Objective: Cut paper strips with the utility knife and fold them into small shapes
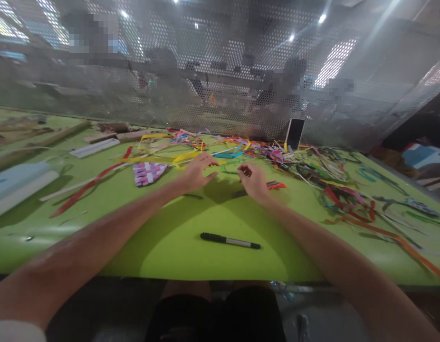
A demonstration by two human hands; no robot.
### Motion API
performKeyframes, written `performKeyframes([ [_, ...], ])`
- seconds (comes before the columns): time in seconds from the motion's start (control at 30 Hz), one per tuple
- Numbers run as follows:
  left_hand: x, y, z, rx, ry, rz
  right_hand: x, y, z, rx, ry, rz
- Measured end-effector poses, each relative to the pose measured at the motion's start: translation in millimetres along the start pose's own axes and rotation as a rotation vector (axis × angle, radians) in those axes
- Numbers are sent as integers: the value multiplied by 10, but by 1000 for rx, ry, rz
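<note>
Both of my hands are held over the middle of the green table [213, 261]. My left hand [200, 172] has its thumb and fingers apart, with nothing between them. Facing it, my right hand [253, 179] has its fingers curled; whether they hold anything is too small to tell. A green strip [230, 167] lies between and just beyond the hands. Beside my right hand is an orange and grey striped piece [276, 185], partly hidden. Left of my left hand lies a purple and white woven piece [148, 173]. A black and silver pen [230, 241] lies nearer me.
Colourful strips [273, 153] are heaped along the back and right, with an orange strip [398, 236] at the right edge. A phone [294, 134] stands upright before the perforated metal screen [213, 104]. On the left are a red strip [93, 183] and a pale blue-white object [22, 183].
</note>
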State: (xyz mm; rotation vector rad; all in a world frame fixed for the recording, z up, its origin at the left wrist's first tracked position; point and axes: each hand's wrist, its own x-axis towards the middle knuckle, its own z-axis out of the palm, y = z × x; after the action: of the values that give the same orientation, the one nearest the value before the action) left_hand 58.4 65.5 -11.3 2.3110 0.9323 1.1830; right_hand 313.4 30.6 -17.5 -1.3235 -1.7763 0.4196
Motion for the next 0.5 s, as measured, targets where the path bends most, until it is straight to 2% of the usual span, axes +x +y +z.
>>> performKeyframes([
  [0.13,-45,119,73,-27,-64,64,-112,-127,84,40,-70,-62],
  [0.27,-69,173,103,-77,-102,53,-186,-226,132,43,-95,-118],
  [0.5,-84,207,81,-91,-73,92,-192,-264,120,41,-64,-133],
])
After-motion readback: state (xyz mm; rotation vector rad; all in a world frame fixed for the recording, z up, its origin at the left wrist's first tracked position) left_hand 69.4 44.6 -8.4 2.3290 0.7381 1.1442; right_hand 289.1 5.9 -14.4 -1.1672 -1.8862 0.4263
